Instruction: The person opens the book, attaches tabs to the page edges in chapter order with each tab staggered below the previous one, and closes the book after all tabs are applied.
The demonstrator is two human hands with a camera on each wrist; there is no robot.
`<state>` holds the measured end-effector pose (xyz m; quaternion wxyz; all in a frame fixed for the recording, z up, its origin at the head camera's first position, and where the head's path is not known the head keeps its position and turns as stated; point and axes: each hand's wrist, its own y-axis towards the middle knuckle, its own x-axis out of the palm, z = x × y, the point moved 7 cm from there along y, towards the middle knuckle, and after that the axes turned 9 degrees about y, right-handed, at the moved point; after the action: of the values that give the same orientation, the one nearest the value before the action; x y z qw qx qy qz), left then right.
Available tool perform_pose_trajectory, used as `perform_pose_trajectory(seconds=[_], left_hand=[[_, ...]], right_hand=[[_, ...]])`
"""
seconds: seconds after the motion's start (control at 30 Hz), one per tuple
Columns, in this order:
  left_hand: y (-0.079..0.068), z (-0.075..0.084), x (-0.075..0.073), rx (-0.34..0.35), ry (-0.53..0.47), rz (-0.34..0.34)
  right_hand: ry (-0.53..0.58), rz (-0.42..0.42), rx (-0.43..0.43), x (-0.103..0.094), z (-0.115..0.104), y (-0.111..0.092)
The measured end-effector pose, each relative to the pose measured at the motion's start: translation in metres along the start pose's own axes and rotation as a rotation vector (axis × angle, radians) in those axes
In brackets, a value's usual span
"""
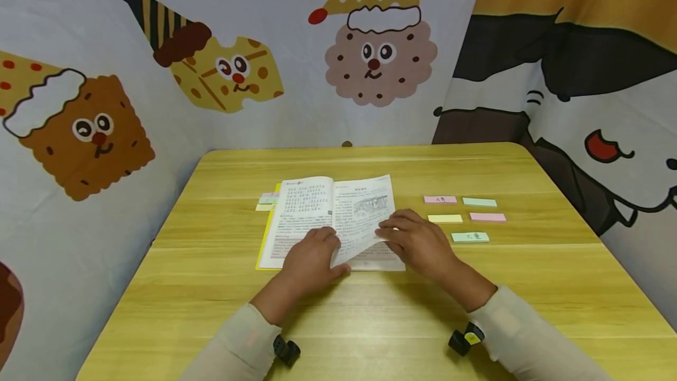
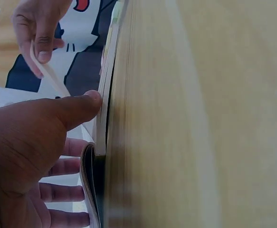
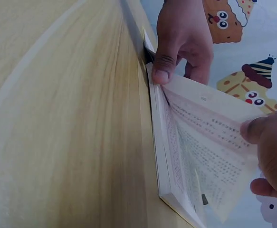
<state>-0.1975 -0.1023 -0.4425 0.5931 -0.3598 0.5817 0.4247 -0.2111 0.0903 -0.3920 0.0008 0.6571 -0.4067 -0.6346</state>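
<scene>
An open book with a yellow cover edge lies on the table. My left hand rests on its lower middle, fingers extended over the left page and thumb at the bottom edge near the spine. With thumb and fingers, my right hand pinches the outer edge of a right-hand page, which bears a picture and lines of print. In the right wrist view, this lifted leaf slants up from the book, its printed underside showing. More pages lie flat beneath it.
Several small paper strips in pink, green and yellow lie right of the book, some with handwriting. More coloured strips stick out at the book's left edge. A cartoon-printed cloth hangs behind the wooden table.
</scene>
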Motion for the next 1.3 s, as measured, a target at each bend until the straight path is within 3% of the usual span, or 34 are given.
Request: perform_pose_trajectory(seconds=[0.23, 0.4, 0.5, 0.67, 0.77, 0.9, 1.13, 1.3], left_hand=[[-0.001, 0.000, -0.001, -0.026, -0.018, 0.016], [0.001, -0.007, -0.005, -0.119, -0.114, 0.062], [0.001, -0.014, -0.009, -0.204, -0.193, 0.123], [-0.003, -0.024, -0.016, -0.294, -0.266, 0.276], [-0.005, -0.027, -0.019, -0.291, -0.263, 0.347], [-0.006, -0.028, -0.021, -0.288, -0.239, 0.386], [-0.008, -0.029, -0.019, -0.326, -0.152, 0.350], [-0.008, -0.029, -0.019, -0.332, -0.009, 0.323]], right_hand=[[-0.003, 0.058, -0.007, -0.003, -0.003, 0.000], [0.006, 0.074, 0.101, -0.005, 0.001, -0.001], [0.036, -0.003, 0.163, 0.002, 0.005, -0.004], [0.094, -0.224, 0.195, 0.022, 0.008, -0.012], [0.119, -0.308, 0.210, 0.029, 0.010, -0.017], [0.140, -0.356, 0.226, 0.033, 0.011, -0.021], [0.159, -0.387, 0.222, 0.037, 0.010, -0.023], [0.159, -0.395, 0.215, 0.040, 0.010, -0.024]])
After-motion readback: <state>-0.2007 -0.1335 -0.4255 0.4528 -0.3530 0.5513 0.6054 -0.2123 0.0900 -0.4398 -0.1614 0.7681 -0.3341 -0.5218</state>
